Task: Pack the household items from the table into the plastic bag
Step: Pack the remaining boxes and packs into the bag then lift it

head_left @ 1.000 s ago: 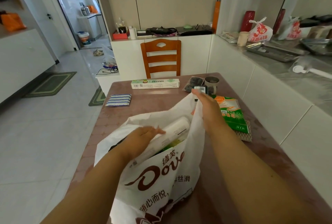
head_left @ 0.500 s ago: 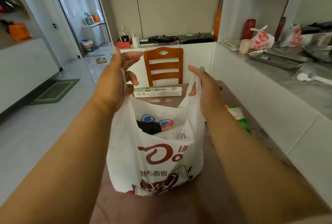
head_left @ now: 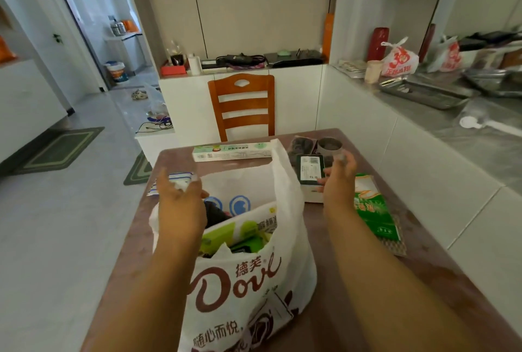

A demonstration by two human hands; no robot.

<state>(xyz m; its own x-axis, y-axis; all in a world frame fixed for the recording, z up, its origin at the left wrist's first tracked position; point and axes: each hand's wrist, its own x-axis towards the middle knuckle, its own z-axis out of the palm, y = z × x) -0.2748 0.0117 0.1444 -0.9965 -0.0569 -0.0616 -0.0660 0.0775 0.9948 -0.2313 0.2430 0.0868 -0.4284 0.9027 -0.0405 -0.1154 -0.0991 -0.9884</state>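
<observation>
A white plastic bag [head_left: 254, 275] with brown lettering stands open on the table, its right handle sticking up. Inside it lie green packages and dark items. My left hand [head_left: 180, 204] hovers over the bag's left rim with loose, blurred fingers and holds nothing that I can see. My right hand [head_left: 337, 182] is to the right of the bag, fingers spread, next to a white box with a dark green top [head_left: 309, 173]. Whether it touches the box is unclear. A long toothpaste box [head_left: 231, 151] lies behind the bag.
On the brown table [head_left: 353, 281] are a blue striped pack [head_left: 173, 179] at the left, a green packet [head_left: 372, 210] at the right, and a dark packet [head_left: 302, 144] and a grey cup [head_left: 329, 146] at the back. A wooden chair [head_left: 243, 106] stands beyond; a white counter [head_left: 423, 154] runs along the right.
Both hands have let go of the bag's handles and dropped. The bag, lifted half a second ago, now stands on the table. My right hand has moved right to the box.
</observation>
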